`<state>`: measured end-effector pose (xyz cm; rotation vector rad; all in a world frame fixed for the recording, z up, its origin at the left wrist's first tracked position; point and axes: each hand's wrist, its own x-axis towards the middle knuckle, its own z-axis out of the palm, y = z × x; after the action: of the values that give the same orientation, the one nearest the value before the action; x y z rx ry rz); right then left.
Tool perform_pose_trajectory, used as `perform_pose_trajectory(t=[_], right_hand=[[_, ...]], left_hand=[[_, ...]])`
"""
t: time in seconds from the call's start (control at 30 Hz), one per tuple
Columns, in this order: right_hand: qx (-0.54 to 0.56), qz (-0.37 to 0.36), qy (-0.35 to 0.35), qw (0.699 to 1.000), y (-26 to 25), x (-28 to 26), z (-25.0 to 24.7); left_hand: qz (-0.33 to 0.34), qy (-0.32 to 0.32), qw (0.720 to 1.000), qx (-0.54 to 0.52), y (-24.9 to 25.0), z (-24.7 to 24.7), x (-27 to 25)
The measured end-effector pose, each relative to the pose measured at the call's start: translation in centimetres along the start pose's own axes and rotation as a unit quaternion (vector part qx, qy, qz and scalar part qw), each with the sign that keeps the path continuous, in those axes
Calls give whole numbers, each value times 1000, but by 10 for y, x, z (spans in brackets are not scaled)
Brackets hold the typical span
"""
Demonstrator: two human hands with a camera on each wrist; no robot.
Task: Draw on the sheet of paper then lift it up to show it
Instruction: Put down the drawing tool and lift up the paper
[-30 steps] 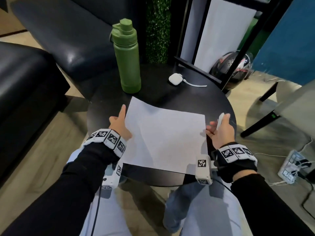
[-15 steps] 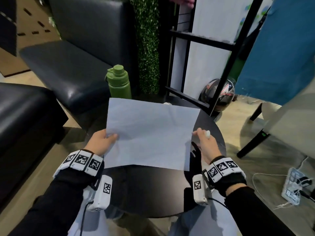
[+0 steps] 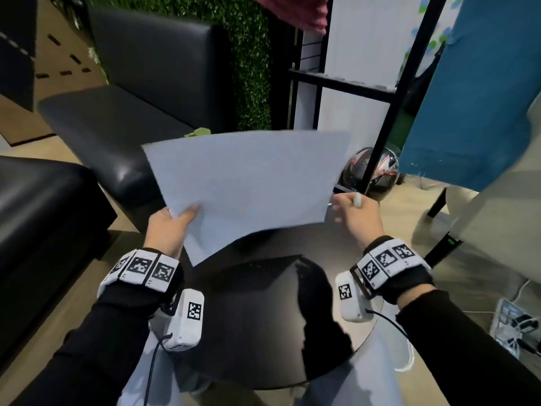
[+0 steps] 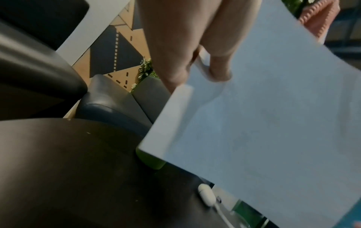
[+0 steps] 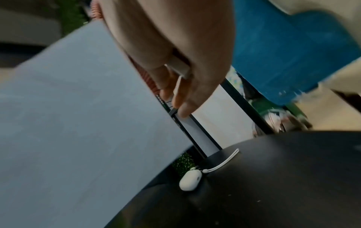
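— Higher now, that sheet of paper [image 3: 246, 183]: a moment ago its near edge hung just above the tabletop [image 3: 263, 317], and a second back it lay flat on it. The green bottle [image 3: 199, 132], in plain sight before, only peeks over the sheet's top edge.

— What's over on the left?

— A black padded seat [image 3: 44, 218] close by, and behind it a black bench [image 3: 123, 118] with a tall back against a wall of artificial greenery [image 3: 248, 54].

— And the left hand [image 3: 169, 227]?

— Its grip pinches the sheet's lower left edge, thumb on the near face and fingers behind. The sheet is tilted up off the round black tabletop, well clear of it; its shadow falls on the glossy top.

— Anything drawn on it?

— The side I see looks blank; the wrist views are too blurred to tell.

— On the tabletop under it?

— A small white earbud case [image 5: 190, 179] with a white strap, toward the far edge.

— The right hand [image 3: 355, 218]?

— At the sheet's right edge, its grip curled round a white pen [image 5: 178, 67]. Whether it also touches the paper, I cannot tell.

— Farther right?

— A black metal frame [image 3: 389, 112], a helmet [image 3: 371, 171] on the floor behind it, a blue panel [image 3: 474, 92], and a power strip [image 3: 518, 326] with cables.
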<state>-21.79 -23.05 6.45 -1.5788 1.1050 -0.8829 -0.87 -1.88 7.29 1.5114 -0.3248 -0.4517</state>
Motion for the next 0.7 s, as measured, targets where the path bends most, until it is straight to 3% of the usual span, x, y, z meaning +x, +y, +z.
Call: perform_pose_trajectory(t=[0.07, 0.23, 0.33, 0.4, 0.7], right_hand=[[25, 73, 34, 996, 0, 15, 1], [-134, 140, -119, 974, 5, 39, 18], [-73, 179, -165, 967, 12, 47, 38], [-55, 174, -179, 967, 17, 49, 51], [-167, 162, -217, 948, 41, 67, 118]], left_hand=[[6, 60, 998, -23, 3, -1, 6], [25, 97, 992, -75, 0, -8, 14], [39, 102, 983, -149, -4, -7, 15], [36, 114, 977, -179, -10, -7, 21], [1, 151, 984, -90, -35, -28, 53]])
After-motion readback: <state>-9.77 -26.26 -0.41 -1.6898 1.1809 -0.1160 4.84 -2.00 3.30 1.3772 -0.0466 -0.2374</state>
